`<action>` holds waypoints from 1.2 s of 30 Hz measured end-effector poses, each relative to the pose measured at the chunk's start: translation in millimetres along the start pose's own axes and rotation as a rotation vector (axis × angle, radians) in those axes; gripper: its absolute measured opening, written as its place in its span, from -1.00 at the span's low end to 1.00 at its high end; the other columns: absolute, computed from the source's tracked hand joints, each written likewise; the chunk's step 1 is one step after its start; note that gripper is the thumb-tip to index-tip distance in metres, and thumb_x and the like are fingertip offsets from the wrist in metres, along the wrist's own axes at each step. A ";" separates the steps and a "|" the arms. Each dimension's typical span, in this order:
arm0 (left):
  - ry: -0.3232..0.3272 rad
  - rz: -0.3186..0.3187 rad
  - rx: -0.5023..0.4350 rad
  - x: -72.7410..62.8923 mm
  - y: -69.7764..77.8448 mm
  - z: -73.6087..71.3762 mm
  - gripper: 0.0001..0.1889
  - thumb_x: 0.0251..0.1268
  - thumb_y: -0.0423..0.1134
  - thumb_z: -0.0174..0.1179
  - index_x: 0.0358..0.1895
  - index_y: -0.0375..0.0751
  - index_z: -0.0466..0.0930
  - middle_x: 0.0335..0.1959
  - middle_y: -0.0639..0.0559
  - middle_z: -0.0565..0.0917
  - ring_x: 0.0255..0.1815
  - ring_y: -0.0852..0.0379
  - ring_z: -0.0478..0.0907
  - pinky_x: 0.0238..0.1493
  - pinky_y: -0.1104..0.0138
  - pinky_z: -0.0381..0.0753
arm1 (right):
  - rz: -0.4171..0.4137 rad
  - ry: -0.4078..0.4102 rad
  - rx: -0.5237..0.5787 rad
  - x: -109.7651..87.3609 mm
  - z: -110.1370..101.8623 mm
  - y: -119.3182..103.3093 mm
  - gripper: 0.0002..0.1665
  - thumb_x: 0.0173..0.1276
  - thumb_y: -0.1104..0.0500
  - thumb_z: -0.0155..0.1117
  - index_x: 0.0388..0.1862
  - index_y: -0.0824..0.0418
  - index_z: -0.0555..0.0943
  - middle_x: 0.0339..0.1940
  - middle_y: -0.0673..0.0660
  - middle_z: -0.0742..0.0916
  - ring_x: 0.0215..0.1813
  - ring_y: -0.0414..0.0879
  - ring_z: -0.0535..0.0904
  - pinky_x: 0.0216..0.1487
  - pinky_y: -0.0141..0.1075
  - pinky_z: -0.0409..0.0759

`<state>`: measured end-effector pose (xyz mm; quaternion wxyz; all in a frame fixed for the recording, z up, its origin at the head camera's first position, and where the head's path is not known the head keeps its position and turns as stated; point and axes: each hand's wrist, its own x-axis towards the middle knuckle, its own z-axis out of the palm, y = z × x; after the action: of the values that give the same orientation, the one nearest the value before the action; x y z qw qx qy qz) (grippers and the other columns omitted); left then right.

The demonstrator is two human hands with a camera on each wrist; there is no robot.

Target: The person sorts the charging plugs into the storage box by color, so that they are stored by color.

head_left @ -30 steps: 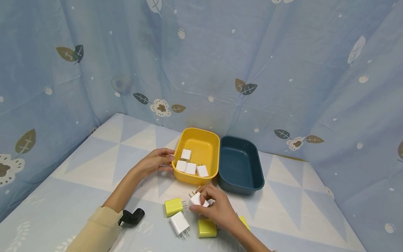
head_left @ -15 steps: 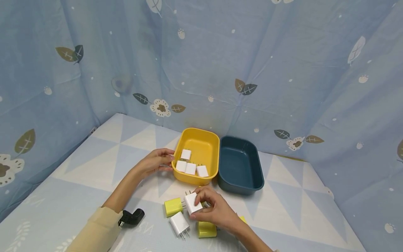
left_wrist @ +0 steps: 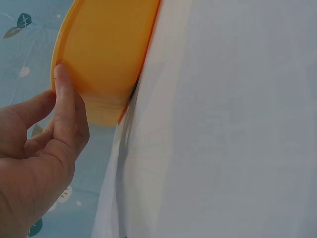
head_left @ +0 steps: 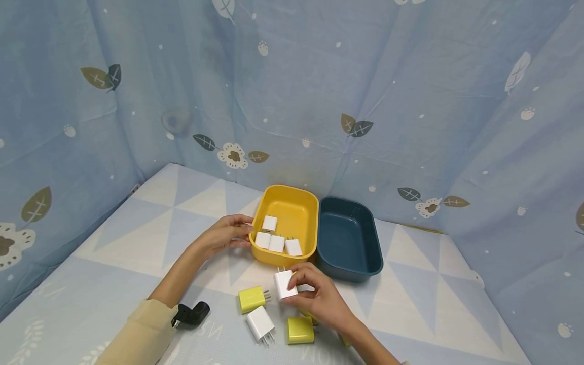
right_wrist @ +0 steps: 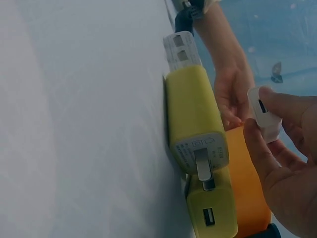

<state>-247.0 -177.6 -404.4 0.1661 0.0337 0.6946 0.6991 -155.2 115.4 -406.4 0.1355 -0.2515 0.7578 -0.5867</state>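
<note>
My right hand pinches a white plug charger between thumb and fingers, just in front of the yellow box. Its two prongs point up toward the box; the right wrist view shows its port end. Another white patch shows behind the fingers, too covered to identify. At the yellow box's left side, my left hand touches the outer wall and rim with fairly straight fingers. Several white chargers lie inside that box, at its near and left side.
A dark blue box stands right against the yellow one. On the table lie a yellow charger, a white charger and another yellow charger. More yellow shows partly under my right arm. A black device sits by the left cuff.
My right hand has turned the white charger so its prongs point more upward, and has lifted it slightly toward the yellow box. The left hand stays at the box.
</note>
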 end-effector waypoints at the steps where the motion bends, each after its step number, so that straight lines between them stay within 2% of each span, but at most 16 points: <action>1: -0.002 0.002 -0.001 -0.3 0.3 0.1 -0.54 0.50 -0.38 0.05 0.37 -0.49 0.26 0.02 -0.29 0.52 -0.18 0.07 0.57 0.08 0.12 0.67 | -0.007 0.000 -0.002 0.1 -0.6 0.0 -0.73 0.16 0.21 0.55 -0.25 0.17 0.60 0.19 0.12 0.50 0.07 0.03 0.55 -0.01 -0.23 0.71; 9: -0.047 0.042 -0.012 -1.8 0.4 -1.2 -0.51 0.48 -0.34 0.10 0.34 -0.54 0.25 -0.01 -0.26 0.54 -0.18 0.08 0.58 0.04 0.15 0.69 | -0.039 0.018 -0.077 0.4 -3.5 -2.5 -0.71 0.12 0.16 0.58 -0.28 0.09 0.61 0.15 0.04 0.58 0.19 -0.02 0.49 0.03 -0.27 0.69; 15: -0.013 0.012 -0.004 -0.4 -0.3 -0.8 -0.53 0.50 -0.37 0.06 0.37 -0.50 0.26 0.02 -0.27 0.53 -0.18 0.08 0.57 0.05 0.15 0.68 | -0.022 0.059 -0.103 2.2 -7.3 -8.7 -0.72 0.10 0.25 0.58 -0.28 0.11 0.63 0.17 0.03 0.60 0.22 -0.04 0.49 0.08 -0.27 0.66; 19: -0.006 0.008 0.000 -0.7 -0.3 -0.8 -0.53 0.50 -0.37 0.06 0.36 -0.49 0.26 0.04 -0.29 0.52 -0.17 0.07 0.58 0.05 0.14 0.68 | -0.033 0.076 -0.122 5.0 -11.7 -12.8 -0.70 0.08 0.28 0.59 -0.29 0.12 0.62 0.16 0.04 0.62 0.18 -0.02 0.53 0.08 -0.26 0.67; 21: -0.002 0.006 0.000 -0.7 -0.3 -0.9 -0.53 0.50 -0.37 0.06 0.36 -0.49 0.27 0.06 -0.30 0.52 -0.17 0.06 0.58 0.05 0.14 0.68 | -0.051 0.078 -0.146 7.5 -14.3 -14.5 -0.71 0.09 0.24 0.59 -0.31 0.09 0.61 0.15 0.03 0.62 0.16 -0.02 0.54 0.06 -0.28 0.67; 27: 0.006 0.000 0.002 -0.2 -0.3 -0.6 -0.54 0.50 -0.37 0.06 0.36 -0.48 0.27 0.06 -0.28 0.52 -0.16 0.05 0.58 0.05 0.14 0.69 | -0.062 0.099 -0.252 15.2 -21.3 -18.5 -0.75 0.16 0.18 0.56 -0.37 0.02 0.58 0.15 -0.02 0.62 0.15 -0.03 0.54 0.05 -0.33 0.67; 33: 0.000 0.004 -0.003 -0.8 -0.3 -0.2 -0.54 0.50 -0.37 0.06 0.36 -0.49 0.26 0.08 -0.31 0.51 -0.16 0.05 0.58 0.06 0.14 0.68 | -0.106 0.131 -0.298 26.8 -31.0 -19.5 -0.72 0.17 0.25 0.54 -0.25 0.09 0.58 0.15 0.07 0.64 -0.04 -0.01 0.62 -0.04 -0.31 0.71; 36: -0.005 0.008 -0.004 0.2 -0.9 -1.1 -0.53 0.50 -0.37 0.06 0.37 -0.49 0.26 0.10 -0.33 0.50 -0.14 0.05 0.58 0.05 0.15 0.68 | -0.106 0.149 -0.307 35.4 -35.8 -21.6 -0.70 0.17 0.29 0.53 -0.21 0.11 0.58 0.16 0.09 0.64 -0.05 -0.03 0.64 -0.06 -0.34 0.71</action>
<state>-247.3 -178.7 -405.4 0.1650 0.0379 0.6926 0.7012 -198.0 121.7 -372.7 0.0077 -0.2645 0.8320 -0.4875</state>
